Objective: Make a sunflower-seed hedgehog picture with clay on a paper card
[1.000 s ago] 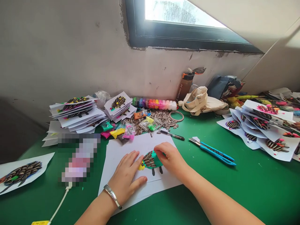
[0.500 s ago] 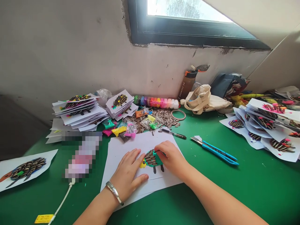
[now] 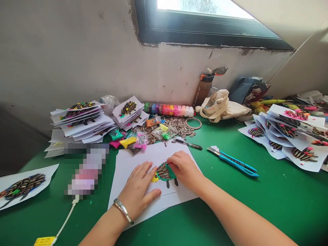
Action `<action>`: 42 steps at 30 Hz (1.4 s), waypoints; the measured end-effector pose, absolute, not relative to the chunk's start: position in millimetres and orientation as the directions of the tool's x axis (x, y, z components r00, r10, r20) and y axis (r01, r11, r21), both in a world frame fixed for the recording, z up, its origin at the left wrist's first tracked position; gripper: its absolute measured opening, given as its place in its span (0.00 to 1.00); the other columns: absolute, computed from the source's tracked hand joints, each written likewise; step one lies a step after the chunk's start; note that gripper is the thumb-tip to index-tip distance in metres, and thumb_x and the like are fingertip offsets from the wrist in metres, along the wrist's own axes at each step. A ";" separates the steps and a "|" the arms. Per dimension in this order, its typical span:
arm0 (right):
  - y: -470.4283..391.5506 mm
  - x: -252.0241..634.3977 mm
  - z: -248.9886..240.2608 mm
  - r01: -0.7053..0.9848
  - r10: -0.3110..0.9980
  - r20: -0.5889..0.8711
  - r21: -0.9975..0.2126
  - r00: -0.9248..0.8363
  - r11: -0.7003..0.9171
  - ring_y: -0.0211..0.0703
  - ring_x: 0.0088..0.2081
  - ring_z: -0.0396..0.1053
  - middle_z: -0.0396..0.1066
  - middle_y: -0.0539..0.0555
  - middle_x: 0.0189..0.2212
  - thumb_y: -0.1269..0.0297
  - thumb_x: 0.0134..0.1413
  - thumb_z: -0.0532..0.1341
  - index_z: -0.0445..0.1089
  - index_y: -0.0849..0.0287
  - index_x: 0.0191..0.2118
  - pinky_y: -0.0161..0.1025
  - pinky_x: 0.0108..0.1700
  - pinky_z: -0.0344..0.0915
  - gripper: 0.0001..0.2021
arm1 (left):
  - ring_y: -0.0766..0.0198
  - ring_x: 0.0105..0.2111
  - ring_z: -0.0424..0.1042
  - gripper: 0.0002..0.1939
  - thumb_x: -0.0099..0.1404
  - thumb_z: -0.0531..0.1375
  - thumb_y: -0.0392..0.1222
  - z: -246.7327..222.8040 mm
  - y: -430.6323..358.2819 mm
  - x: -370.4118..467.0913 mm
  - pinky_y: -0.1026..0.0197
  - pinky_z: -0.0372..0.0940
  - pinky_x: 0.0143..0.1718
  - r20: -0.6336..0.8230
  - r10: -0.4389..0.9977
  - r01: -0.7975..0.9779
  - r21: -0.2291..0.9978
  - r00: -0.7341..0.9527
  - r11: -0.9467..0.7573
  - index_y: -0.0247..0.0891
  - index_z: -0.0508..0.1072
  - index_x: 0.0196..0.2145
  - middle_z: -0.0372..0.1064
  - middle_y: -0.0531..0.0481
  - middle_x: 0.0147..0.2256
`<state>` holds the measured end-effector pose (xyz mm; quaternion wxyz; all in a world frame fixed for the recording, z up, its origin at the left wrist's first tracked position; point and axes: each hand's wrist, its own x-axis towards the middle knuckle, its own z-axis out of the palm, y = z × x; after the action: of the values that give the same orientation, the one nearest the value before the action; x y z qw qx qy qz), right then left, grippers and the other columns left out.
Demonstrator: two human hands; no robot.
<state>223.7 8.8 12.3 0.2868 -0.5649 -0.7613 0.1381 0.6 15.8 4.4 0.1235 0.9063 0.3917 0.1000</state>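
A clay bird picture (image 3: 163,171) lies on white paper sheets (image 3: 128,160) in front of me. It has a yellow head, a green body partly covered with striped sunflower seeds, and two dark legs. My left hand (image 3: 139,184), with a silver bracelet at the wrist, rests flat on the paper, fingers spread, its index fingertip by the yellow head. Over the upper right of the green body, my right hand (image 3: 186,171) has thumb and fingers pinched together. Whatever is between those fingertips is hidden.
Behind the paper lie loose sunflower seeds (image 3: 179,126), clay packets (image 3: 128,141) and a pen (image 3: 188,144). A blue utility knife (image 3: 238,164) lies right, blade out. Stacks of finished pictures (image 3: 84,124) flank the green table. A cable (image 3: 65,218) runs at left.
The view has shifted slightly. My right hand's fingertips have moved a little left and up along the seeded edge of the green body. My left hand stays put on the paper.
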 end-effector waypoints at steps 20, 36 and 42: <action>10.6 221.6 10.4 0.781 0.943 0.246 -0.533 -0.224 0.325 0.43 0.37 0.63 0.70 0.52 0.30 0.76 0.53 0.59 0.72 0.56 0.34 0.39 0.40 0.56 0.08 | 0.46 0.60 0.53 0.30 0.61 0.58 0.51 3.1 15.7 0.6 0.41 0.51 0.60 0.093 0.739 0.689 0.301 0.667 -0.659 0.41 0.60 0.59 0.54 0.43 0.61; 12.1 225.0 9.0 0.839 0.951 0.241 -0.462 -0.194 0.288 0.41 0.34 0.61 0.70 0.51 0.28 0.73 0.54 0.59 0.72 0.58 0.29 0.38 0.39 0.53 0.07 | 0.45 0.60 0.53 0.30 0.62 0.57 0.51 3.3 15.7 0.8 0.39 0.52 0.59 0.089 0.734 0.686 0.294 0.674 -0.665 0.39 0.60 0.59 0.54 0.41 0.61; 11.4 223.1 9.0 0.835 0.949 0.234 -0.462 -0.212 0.300 0.41 0.35 0.61 0.69 0.51 0.28 0.73 0.55 0.59 0.72 0.58 0.29 0.38 0.38 0.53 0.07 | 0.45 0.60 0.53 0.30 0.61 0.58 0.51 4.0 16.1 1.5 0.39 0.52 0.59 0.088 0.736 0.689 0.293 0.671 -0.663 0.39 0.61 0.59 0.54 0.41 0.61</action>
<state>223.1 11.4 9.0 0.2411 -0.5795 -0.7694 0.1184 1.5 16.1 4.0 0.1183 0.9064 0.3930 0.0998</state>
